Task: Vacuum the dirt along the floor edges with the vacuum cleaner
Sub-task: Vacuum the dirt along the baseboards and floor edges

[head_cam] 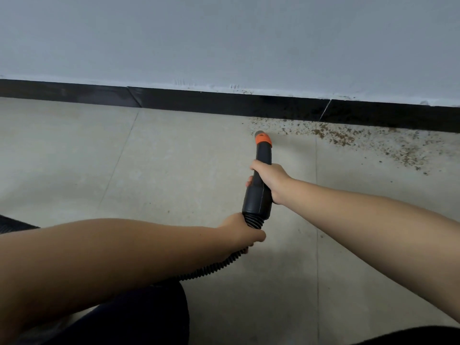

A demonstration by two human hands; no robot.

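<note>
Your right hand (272, 180) wraps its fingers round the black plastic vacuum nozzle (260, 175) with its orange collar, while your left hand (242, 231) grips the black ribbed hose (216, 266) just behind it. The nozzle tip sits low over the pale tiled floor (174, 158), at the left end of the brown crumbly dirt (348, 139) scattered beside the black skirting board (224, 102).
</note>
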